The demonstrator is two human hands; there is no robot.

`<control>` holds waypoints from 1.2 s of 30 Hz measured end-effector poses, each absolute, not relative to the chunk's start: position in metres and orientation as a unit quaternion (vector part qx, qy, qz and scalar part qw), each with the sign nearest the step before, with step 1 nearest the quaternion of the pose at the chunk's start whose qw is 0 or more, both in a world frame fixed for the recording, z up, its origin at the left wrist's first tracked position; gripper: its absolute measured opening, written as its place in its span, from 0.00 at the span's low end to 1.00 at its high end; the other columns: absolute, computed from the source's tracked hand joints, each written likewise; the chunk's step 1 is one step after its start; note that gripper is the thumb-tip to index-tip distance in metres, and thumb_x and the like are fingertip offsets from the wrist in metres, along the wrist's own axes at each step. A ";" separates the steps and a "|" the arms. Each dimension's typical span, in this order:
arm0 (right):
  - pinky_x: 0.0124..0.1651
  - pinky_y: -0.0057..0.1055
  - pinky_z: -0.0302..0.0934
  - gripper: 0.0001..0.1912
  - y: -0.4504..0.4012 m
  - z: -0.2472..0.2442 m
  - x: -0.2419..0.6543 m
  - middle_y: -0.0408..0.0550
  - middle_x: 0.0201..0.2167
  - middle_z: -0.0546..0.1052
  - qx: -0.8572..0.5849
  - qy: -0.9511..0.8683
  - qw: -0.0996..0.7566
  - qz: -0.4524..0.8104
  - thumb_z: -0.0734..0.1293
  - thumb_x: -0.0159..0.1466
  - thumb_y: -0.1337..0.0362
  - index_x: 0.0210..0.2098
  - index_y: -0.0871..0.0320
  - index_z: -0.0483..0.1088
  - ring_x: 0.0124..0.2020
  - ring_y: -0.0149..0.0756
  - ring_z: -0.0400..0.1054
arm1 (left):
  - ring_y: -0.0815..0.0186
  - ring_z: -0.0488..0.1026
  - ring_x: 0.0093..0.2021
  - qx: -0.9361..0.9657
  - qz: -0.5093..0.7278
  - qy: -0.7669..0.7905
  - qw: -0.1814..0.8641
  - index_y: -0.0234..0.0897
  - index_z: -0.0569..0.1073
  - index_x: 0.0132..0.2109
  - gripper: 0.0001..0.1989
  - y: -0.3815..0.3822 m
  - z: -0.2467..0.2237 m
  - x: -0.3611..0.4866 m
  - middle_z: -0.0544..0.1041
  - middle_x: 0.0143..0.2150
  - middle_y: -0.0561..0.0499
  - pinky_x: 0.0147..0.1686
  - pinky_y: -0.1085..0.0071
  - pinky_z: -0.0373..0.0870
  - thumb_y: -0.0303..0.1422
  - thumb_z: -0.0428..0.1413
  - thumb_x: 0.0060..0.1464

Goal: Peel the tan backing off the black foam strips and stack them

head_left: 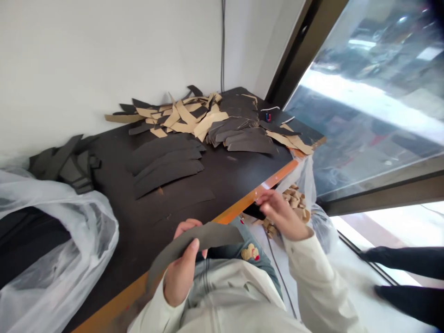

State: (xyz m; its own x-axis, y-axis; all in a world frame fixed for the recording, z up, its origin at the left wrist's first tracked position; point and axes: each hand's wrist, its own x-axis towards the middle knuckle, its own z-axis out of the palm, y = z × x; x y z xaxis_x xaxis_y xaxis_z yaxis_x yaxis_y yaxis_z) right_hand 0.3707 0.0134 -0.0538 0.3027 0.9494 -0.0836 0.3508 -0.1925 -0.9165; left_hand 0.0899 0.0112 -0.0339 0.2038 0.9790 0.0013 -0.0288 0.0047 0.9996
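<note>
My left hand (183, 268) grips a long curved dark grey strip (211, 235) near its middle, thumb on top, above my lap at the table's front edge. To the right, beside the orange table edge, my right hand (279, 212) has its fingers bent with the fingertips together. Whether anything small is between them cannot be made out. Several similar dark strips (169, 169) lie overlapping on the dark table (225, 182), and a fanned stack of dark pieces (248, 138) sits further back.
Tan and black scraps (183, 115) are heaped along the wall. A plastic bag (104, 231) with dark material stands at the left. Under the right table edge, another bag (312, 185) holds tan pieces. A person's dark-clothed legs (409, 263) show at the right.
</note>
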 end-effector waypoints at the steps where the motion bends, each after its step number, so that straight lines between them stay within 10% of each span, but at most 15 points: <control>1: 0.41 0.36 0.68 0.31 0.013 -0.043 0.347 0.51 0.38 0.74 -0.584 -0.549 0.412 0.433 0.66 0.55 0.38 0.48 0.55 0.66 0.38 0.38 0.70 | 0.73 0.63 0.27 0.528 0.463 0.412 0.580 0.41 0.61 0.38 0.09 0.010 -0.035 0.091 0.63 0.41 0.52 0.31 0.70 0.67 0.40 0.47 0.64; 6: 0.37 0.29 0.65 0.14 0.014 -0.017 0.276 0.44 0.32 0.70 -0.499 -0.594 0.411 0.479 0.69 0.60 0.53 0.38 0.55 0.65 0.33 0.31 0.66 | 0.72 0.67 0.30 0.527 0.469 0.419 0.571 0.40 0.64 0.41 0.06 0.006 -0.031 0.084 0.65 0.43 0.52 0.33 0.71 0.68 0.37 0.49 0.64; 12: 0.36 0.29 0.63 0.12 0.046 -0.030 0.263 0.43 0.30 0.69 -0.520 -0.604 0.391 0.461 0.68 0.60 0.55 0.35 0.54 0.66 0.31 0.31 0.65 | 0.62 0.70 0.47 0.562 0.452 0.624 0.301 0.41 0.68 0.44 0.08 0.015 -0.020 0.058 0.70 0.44 0.49 0.50 0.65 0.67 0.38 0.53 0.61; 36: 0.40 0.31 0.61 0.07 0.134 -0.056 0.238 0.45 0.32 0.72 -0.533 -0.745 0.272 0.295 0.64 0.64 0.59 0.36 0.52 0.74 0.35 0.35 0.69 | 0.62 0.75 0.42 0.611 0.332 0.685 0.217 0.40 0.68 0.43 0.05 0.084 -0.044 0.032 0.76 0.40 0.51 0.45 0.67 0.68 0.31 0.55 0.59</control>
